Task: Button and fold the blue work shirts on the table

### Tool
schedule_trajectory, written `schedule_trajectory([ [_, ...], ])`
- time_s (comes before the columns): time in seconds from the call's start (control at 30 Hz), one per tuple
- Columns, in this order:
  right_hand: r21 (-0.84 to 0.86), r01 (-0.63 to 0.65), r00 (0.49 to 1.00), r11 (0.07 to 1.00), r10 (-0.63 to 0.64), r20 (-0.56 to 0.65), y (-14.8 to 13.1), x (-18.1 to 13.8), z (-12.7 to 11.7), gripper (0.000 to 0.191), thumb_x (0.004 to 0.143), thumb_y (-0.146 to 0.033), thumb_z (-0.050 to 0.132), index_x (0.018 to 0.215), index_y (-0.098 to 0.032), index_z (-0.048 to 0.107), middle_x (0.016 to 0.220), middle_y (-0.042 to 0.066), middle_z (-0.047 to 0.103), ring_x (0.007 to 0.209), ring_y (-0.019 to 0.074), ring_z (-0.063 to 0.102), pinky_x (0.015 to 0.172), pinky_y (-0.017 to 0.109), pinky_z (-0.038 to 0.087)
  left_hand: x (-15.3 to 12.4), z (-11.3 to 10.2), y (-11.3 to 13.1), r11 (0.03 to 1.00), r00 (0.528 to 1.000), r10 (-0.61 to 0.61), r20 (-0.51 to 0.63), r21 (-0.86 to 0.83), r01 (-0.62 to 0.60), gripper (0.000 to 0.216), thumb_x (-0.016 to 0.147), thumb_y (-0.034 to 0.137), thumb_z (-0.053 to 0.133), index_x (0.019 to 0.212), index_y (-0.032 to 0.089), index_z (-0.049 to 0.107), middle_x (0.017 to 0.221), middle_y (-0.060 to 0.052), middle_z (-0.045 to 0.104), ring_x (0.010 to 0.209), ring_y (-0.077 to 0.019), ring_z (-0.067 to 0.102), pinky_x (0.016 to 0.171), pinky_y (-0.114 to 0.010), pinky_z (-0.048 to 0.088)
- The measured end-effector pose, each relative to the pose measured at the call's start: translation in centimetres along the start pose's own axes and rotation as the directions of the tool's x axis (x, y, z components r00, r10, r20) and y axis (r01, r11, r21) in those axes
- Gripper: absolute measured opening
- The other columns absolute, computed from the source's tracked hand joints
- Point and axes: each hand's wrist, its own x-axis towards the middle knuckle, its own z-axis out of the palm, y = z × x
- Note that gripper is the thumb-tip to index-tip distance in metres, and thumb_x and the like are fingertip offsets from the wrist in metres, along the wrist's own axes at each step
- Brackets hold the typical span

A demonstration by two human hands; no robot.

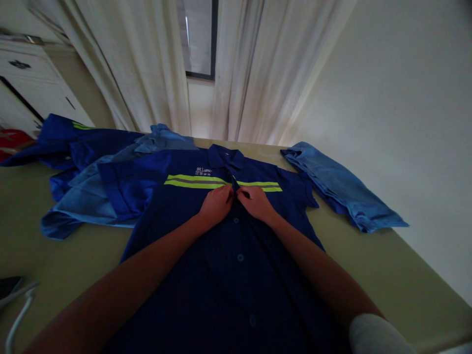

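A dark blue short-sleeved work shirt (pixel 199 265) lies face up on the table, its collar at the far end. A yellow-green reflective band crosses its chest, with white lettering above it on the left. My left hand (pixel 217 202) pinches one edge of the front opening at the band. Just across from it, my right hand (pixel 256 200) pinches the other edge. The fingertips of both hands nearly meet over the placket, and whatever button is between them is hidden. Below my hands several buttons run down the front.
More blue garments (pixel 92 187) lie in a heap on the left of the table (pixel 368 265). Folded light blue clothing (pixel 332 182) rests at the right edge by the wall. A white cable (pixel 20 314) and a dark object (pixel 9 285) sit at the near left. Curtains (pixel 147 64) hang behind.
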Motion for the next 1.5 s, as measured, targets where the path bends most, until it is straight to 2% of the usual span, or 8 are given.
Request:
schedule_trajectory([
  [0.27, 0.156, 0.052, 0.989, 0.986, -0.072, 0.13, 1.9, 0.6, -0.9, 0.024, 0.088, -0.01, 0.059, 0.096, -0.02, 0.079, 0.088, 0.002, 0.078, 0.079, 0.0176, 0.068, 0.076, 0.028, 0.048, 0.4, -0.4, -0.2, 0.991, 0.999, -0.05, 0.017, -0.121, 0.052, 0.008, 0.092, 0.018, 0.063, 0.097, 0.023, 0.064, 0.096, -0.002, 0.077, 0.092, -0.0222, 0.072, 0.082, -0.033, 0.051],
  [0.4, 0.194, 0.018, 0.979, 0.981, -0.057, 0.197, 1.8, 0.4, -1.1, 0.028, 0.092, -0.009, 0.055, 0.103, -0.02, 0.078, 0.082, 0.0, 0.076, 0.068, 0.0147, 0.066, 0.072, 0.027, 0.048, 0.7, -0.8, 0.0, 0.98, 0.995, -0.094, 0.033, -0.174, 0.099, 0.012, 0.088, 0.016, 0.064, 0.098, 0.022, 0.066, 0.096, -0.003, 0.077, 0.092, -0.0213, 0.073, 0.082, -0.032, 0.052],
  [0.57, 0.078, 0.096, 0.991, 0.992, -0.103, 0.085, 1.6, 0.4, -0.7, 0.015, 0.087, -0.009, 0.067, 0.096, -0.017, 0.077, 0.088, 0.004, 0.076, 0.077, 0.0177, 0.067, 0.074, 0.028, 0.046, 1.1, -1.0, 0.2, 0.946, 0.98, -0.196, 0.042, -0.257, 0.2, 0.022, 0.093, 0.04, 0.066, 0.096, 0.019, 0.068, 0.097, -0.007, 0.078, 0.09, -0.0229, 0.073, 0.078, -0.031, 0.053],
  [0.73, 0.087, 0.098, 0.995, 0.991, -0.1, 0.01, 1.4, 0.4, 0.2, 0.01, 0.087, -0.01, 0.071, 0.092, -0.018, 0.074, 0.086, 0.003, 0.074, 0.078, 0.017, 0.066, 0.072, 0.027, 0.045, 1.4, -0.5, -0.3, 0.903, 0.975, -0.214, 0.061, -0.369, 0.221, 0.01, 0.087, 0.026, 0.071, 0.092, 0.019, 0.067, 0.095, -0.006, 0.078, 0.088, -0.0206, 0.073, 0.079, -0.03, 0.053],
  [1.07, 0.179, 0.056, 0.998, 0.982, -0.056, -0.002, 2.0, 0.5, 0.5, 0.01, 0.085, -0.01, 0.07, 0.092, -0.017, 0.072, 0.087, 0.003, 0.074, 0.077, 0.0164, 0.066, 0.071, 0.027, 0.048, 1.8, 0.5, -0.9, 0.824, 0.946, -0.322, 0.041, -0.479, 0.302, 0.024, 0.079, 0.023, 0.077, 0.099, 0.016, 0.067, 0.089, -0.006, 0.078, 0.082, -0.0207, 0.074, 0.074, -0.03, 0.053],
  [1.27, 0.178, 0.052, 0.997, 0.983, -0.061, 0.044, 2.0, 0.6, 0.5, 0.012, 0.086, -0.011, 0.066, 0.096, -0.015, 0.071, 0.085, 0.003, 0.073, 0.07, 0.0147, 0.063, 0.066, 0.026, 0.045, 1.4, 0.2, -0.3, 0.854, 0.965, -0.261, 0.024, -0.461, 0.242, 0.016, 0.085, 0.033, 0.075, 0.089, 0.018, 0.071, 0.089, -0.006, 0.078, 0.086, -0.0212, 0.074, 0.076, -0.029, 0.053],
  [1.4, 0.128, 0.034, 0.993, 0.991, -0.048, 0.107, 2.2, 1.3, 0.1, 0.006, 0.089, -0.015, 0.066, 0.094, -0.015, 0.071, 0.085, 0.004, 0.073, 0.073, 0.0156, 0.064, 0.068, 0.026, 0.045, 1.6, -0.1, -0.5, 0.872, 0.974, -0.225, 0.04, -0.437, 0.22, 0.009, 0.084, 0.021, 0.07, 0.092, 0.018, 0.072, 0.091, -0.005, 0.078, 0.084, -0.0202, 0.073, 0.077, -0.029, 0.053],
  [1.5, 0.079, 0.053, 0.982, 0.995, -0.066, 0.176, 2.2, 2.1, -0.5, 0.007, 0.09, -0.014, 0.065, 0.091, -0.015, 0.072, 0.085, 0.005, 0.074, 0.076, 0.0167, 0.066, 0.071, 0.026, 0.046, 1.9, -0.1, -1.1, 0.866, 0.981, -0.174, 0.086, -0.461, 0.194, 0.022, 0.074, 0.008, 0.068, 0.095, 0.016, 0.071, 0.089, -0.004, 0.077, 0.082, -0.0187, 0.073, 0.075, -0.027, 0.054],
])
